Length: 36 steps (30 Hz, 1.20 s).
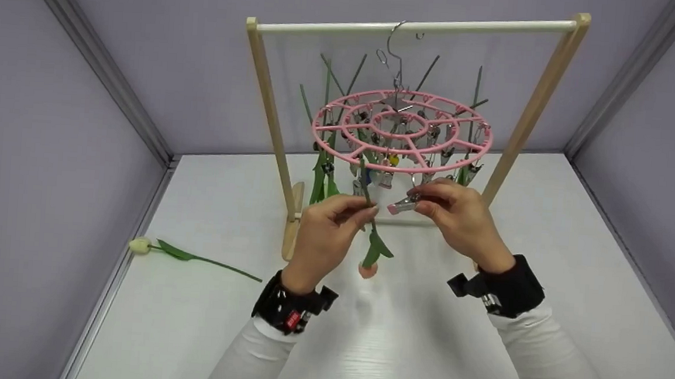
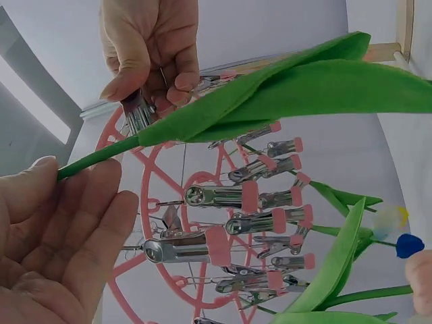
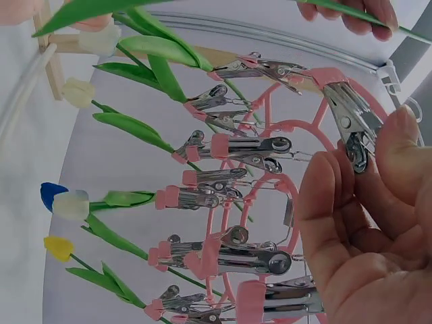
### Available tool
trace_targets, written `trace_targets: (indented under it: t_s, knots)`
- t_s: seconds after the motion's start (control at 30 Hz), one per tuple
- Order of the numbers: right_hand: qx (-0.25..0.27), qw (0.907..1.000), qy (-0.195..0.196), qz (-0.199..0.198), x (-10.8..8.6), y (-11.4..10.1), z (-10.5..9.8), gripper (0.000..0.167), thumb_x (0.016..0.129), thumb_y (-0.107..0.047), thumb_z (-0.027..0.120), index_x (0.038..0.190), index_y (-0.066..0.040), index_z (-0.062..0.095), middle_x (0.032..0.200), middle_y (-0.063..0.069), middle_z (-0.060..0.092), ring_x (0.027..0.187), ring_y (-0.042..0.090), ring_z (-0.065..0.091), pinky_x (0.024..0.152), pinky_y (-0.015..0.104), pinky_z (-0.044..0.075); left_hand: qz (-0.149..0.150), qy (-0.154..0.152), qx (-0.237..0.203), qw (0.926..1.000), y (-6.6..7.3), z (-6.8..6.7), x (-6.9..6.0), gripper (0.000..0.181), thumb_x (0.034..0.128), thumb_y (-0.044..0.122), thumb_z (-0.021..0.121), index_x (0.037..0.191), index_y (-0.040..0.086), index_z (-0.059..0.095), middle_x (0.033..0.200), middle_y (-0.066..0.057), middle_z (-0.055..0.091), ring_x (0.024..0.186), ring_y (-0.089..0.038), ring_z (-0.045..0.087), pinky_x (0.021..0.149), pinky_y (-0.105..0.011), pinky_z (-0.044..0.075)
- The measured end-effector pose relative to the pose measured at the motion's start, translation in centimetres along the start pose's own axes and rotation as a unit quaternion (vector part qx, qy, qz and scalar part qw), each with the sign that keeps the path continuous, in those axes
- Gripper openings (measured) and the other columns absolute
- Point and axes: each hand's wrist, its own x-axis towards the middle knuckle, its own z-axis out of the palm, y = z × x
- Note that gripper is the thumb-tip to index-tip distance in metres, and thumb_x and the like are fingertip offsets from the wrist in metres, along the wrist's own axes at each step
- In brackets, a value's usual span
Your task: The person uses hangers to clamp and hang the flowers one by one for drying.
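Note:
Between the thumb and fingers of my left hand [image 1: 324, 235] is the stem of an artificial tulip [image 1: 378, 249]. The tulip hangs head down, its peach bloom [image 1: 367, 270] below the green leaves. My right hand [image 1: 462, 217] pinches a metal clip [image 1: 404, 205] with pink tips at the front of a pink round hanger [image 1: 394, 169]. In the right wrist view the clip [image 3: 347, 111] points away from the fingers, and the stem is apart from it. Many similar clips [image 2: 189, 250] dangle from the rings, several gripping tulips.
The hanger hooks over a white bar [image 1: 488, 27] on a wooden stand [image 1: 270, 91]. A cream tulip [image 1: 140, 245] lies on the white table [image 1: 200, 322] at the left. In the right wrist view hang a yellow tulip [image 3: 59, 248] and a blue one [image 3: 52, 196].

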Motion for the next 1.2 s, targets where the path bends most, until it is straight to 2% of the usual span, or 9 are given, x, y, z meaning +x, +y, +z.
trace_targets:
  t_s: [0.1, 0.33, 0.7, 1.1, 1.2]
  knots:
    - [-0.022, 0.9996, 0.018, 0.0, -0.1, 0.0, 0.2, 0.019, 0.088, -0.006, 0.07, 0.105, 0.002, 0.074, 0.099, 0.007, 0.07, 0.083, 0.014, 0.062, 0.073, 0.015, 0.049, -0.006, -0.008, 0.021, 0.9997, 0.1, -0.1, 0.9, 0.014, 0.0921, 0.013, 0.072, 0.098, 0.0, 0.075, 0.091, -0.004, 0.073, 0.077, -0.01, 0.067, 0.069, -0.026, 0.057]
    - [-0.032, 0.9979, 0.047, -0.029, -0.3, -0.1, 1.0, 0.023, 0.086, -0.007, 0.069, 0.106, 0.003, 0.073, 0.096, 0.006, 0.07, 0.08, 0.014, 0.061, 0.07, 0.015, 0.049, -0.024, -0.008, 0.019, 0.9995, 0.3, 0.1, 2.3, 0.014, 0.0913, 0.013, 0.073, 0.097, 0.0, 0.075, 0.091, -0.005, 0.073, 0.077, -0.01, 0.068, 0.071, -0.026, 0.057]
    - [-0.019, 0.9922, 0.11, -0.054, -0.3, -0.3, 1.9, 0.018, 0.083, -0.003, 0.072, 0.099, 0.006, 0.075, 0.091, 0.009, 0.071, 0.078, 0.012, 0.062, 0.067, 0.014, 0.048, -0.028, -0.001, -0.006, 0.9996, 0.6, 0.7, 3.0, 0.012, 0.0907, 0.009, 0.073, 0.098, 0.0, 0.075, 0.091, -0.006, 0.073, 0.077, -0.006, 0.069, 0.07, -0.026, 0.057]
    - [0.004, 0.9919, 0.113, -0.057, -0.3, -0.3, 2.0, 0.014, 0.083, 0.002, 0.071, 0.096, 0.007, 0.075, 0.086, 0.009, 0.071, 0.074, 0.01, 0.063, 0.065, 0.015, 0.049, -0.025, 0.002, -0.015, 0.9996, 0.8, 1.2, 3.2, 0.011, 0.091, 0.009, 0.073, 0.097, 0.0, 0.075, 0.09, -0.006, 0.073, 0.076, -0.007, 0.068, 0.068, -0.028, 0.057]
    - [0.014, 0.9939, 0.099, -0.046, -0.3, -0.2, 2.0, 0.014, 0.085, 0.002, 0.071, 0.097, 0.007, 0.075, 0.088, 0.009, 0.071, 0.075, 0.011, 0.064, 0.066, 0.016, 0.051, -0.026, 0.001, -0.018, 0.9995, 0.8, 1.2, 3.2, 0.011, 0.0911, 0.01, 0.073, 0.096, 0.0, 0.075, 0.09, -0.006, 0.073, 0.076, -0.008, 0.068, 0.069, -0.028, 0.057]
